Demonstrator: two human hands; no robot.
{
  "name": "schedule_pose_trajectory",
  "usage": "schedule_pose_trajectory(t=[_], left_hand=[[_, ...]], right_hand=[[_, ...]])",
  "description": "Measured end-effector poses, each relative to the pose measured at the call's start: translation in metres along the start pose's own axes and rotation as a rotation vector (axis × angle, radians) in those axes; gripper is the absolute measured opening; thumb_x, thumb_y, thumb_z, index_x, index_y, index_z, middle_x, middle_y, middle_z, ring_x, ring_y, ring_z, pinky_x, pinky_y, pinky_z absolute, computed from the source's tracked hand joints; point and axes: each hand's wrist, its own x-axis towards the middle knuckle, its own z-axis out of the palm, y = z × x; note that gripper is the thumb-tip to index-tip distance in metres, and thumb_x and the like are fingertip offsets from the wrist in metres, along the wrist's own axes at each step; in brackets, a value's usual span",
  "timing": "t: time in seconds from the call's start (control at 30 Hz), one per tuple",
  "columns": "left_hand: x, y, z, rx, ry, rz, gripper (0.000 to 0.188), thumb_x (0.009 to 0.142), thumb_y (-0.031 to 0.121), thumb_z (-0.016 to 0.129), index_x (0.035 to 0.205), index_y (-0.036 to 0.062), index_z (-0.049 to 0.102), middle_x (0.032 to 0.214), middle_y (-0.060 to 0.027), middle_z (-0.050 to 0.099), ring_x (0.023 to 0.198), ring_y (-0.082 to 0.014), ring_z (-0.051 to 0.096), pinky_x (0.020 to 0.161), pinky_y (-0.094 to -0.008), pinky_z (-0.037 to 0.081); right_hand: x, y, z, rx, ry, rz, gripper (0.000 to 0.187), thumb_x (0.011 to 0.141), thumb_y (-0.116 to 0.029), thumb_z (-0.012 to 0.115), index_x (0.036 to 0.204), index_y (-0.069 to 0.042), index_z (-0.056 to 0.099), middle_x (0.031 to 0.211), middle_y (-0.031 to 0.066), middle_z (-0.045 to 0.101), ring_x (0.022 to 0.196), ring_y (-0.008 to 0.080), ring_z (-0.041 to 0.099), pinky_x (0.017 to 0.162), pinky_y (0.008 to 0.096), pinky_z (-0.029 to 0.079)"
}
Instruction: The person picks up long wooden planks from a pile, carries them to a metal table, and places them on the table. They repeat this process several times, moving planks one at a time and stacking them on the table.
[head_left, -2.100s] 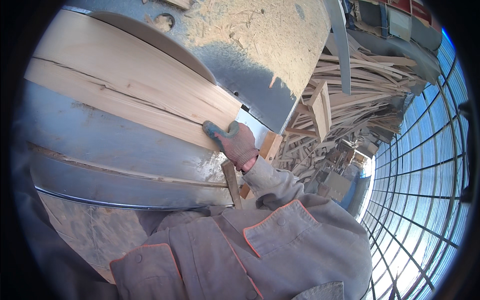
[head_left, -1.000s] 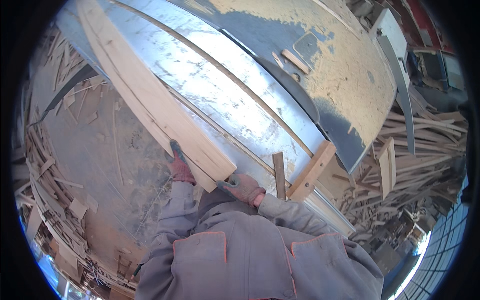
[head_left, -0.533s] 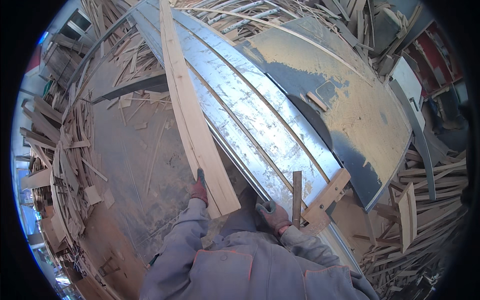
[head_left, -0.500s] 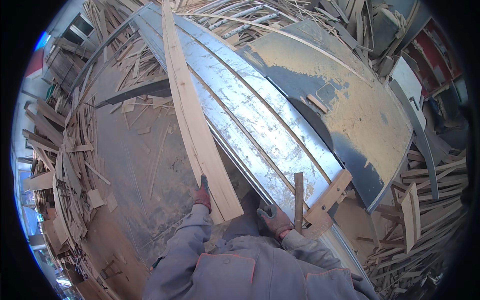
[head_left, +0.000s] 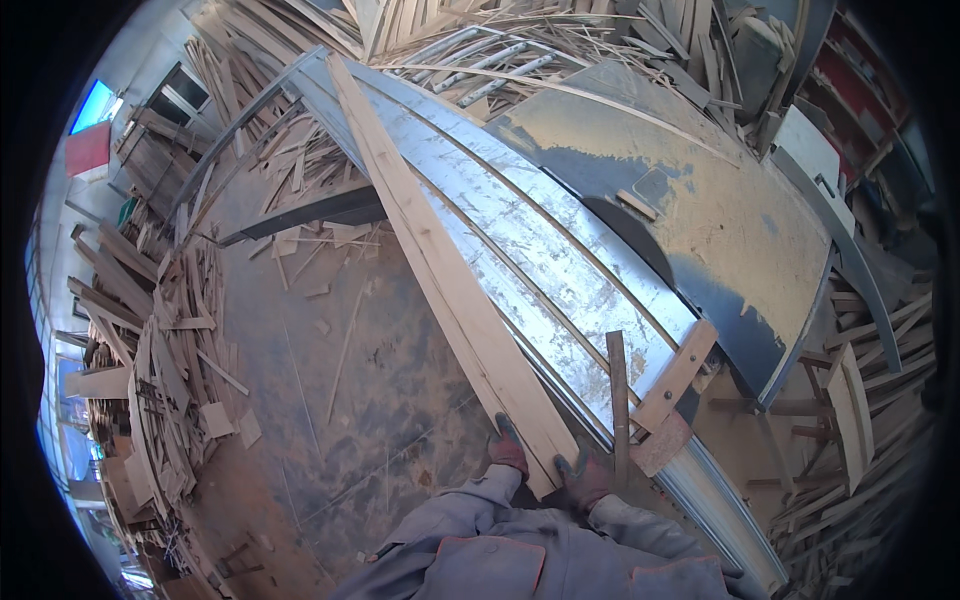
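Plank (head_left: 447, 270) of pale wood; dark-streaked

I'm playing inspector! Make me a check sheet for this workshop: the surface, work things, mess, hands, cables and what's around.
Surface: grooved metal table, scuffed; dark tabletop beside it, partly coated in tan dust.
Work things: long pale plank with a dark lengthwise line, overlapping the metal table's left edge in this view.
Clutter: scrap wood heaped at left; more strips at far right.
Hands: gloved left hand grips the plank's left edge; gloved right hand touches its near right corner, grip unclear.
Cables: nothing seen.
Surroundings: window and red panel, upper left.
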Motion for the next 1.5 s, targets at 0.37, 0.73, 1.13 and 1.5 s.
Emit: schedule_pose_trajectory(t=[0.37, 0.73, 1.13, 1.5], left_hand=[[-0.003, -0.023, -0.129, -2.055, 0.116, -0.016, 0.056, 0.101, 0.041, 0.07, 0.137, -0.0004, 0.056, 0.119, -0.0143, 0.07, 0.097, -0.0248, 0.07, 0.081, -0.0387, 0.059], [0.112, -0.079, -0.257, -1.447, 0.136, -0.079, 0.066, 0.095, 0.05, 0.076, 0.13, -0.0041, 0.064, 0.108, -0.011, 0.073, 0.083, -0.0184, 0.067, 0.069, -0.0364, 0.057], [0.119, -0.097, -0.33, -1.051, 0.065, -0.069, 0.07, 0.092, 0.055, 0.076, 0.123, -0.0079, 0.067, 0.109, -0.0157, 0.074, 0.089, -0.0214, 0.067, 0.078, -0.0378, 0.056], [0.212, -0.137, -0.392, -1.443, 0.053, -0.067, 0.08, 0.088, 0.063, 0.076, 0.133, -0.0018, 0.063, 0.12, -0.0111, 0.071, 0.097, -0.0229, 0.072, 0.087, -0.0356, 0.059]], right_hand=[[0.015, 0.05, 0.038, 0.462, 0.318, 0.225, 0.033, 0.097, -0.029, 0.073, 0.123, -0.008, 0.072, 0.109, 0.0116, 0.077, 0.098, 0.026, 0.073, 0.087, 0.0389, 0.055], [-0.048, 0.078, 0.123, 0.959, 0.514, 0.876, 0.037, 0.1, -0.038, 0.069, 0.116, -0.005, 0.069, 0.107, 0.0068, 0.068, 0.093, 0.019, 0.064, 0.084, 0.0376, 0.053], [-0.076, 0.099, 0.161, 0.812, 0.54, 1.162, 0.046, 0.103, -0.042, 0.06, 0.129, -0.004, 0.059, 0.122, 0.0129, 0.061, 0.108, 0.0253, 0.058, 0.095, 0.0394, 0.049], [-0.059, 0.108, 0.142, 0.651, 0.538, 1.259, 0.054, 0.107, -0.045, 0.052, 0.142, -0.004, 0.05, 0.137, 0.0184, 0.055, 0.121, 0.0311, 0.054, 0.104, 0.041, 0.045]])
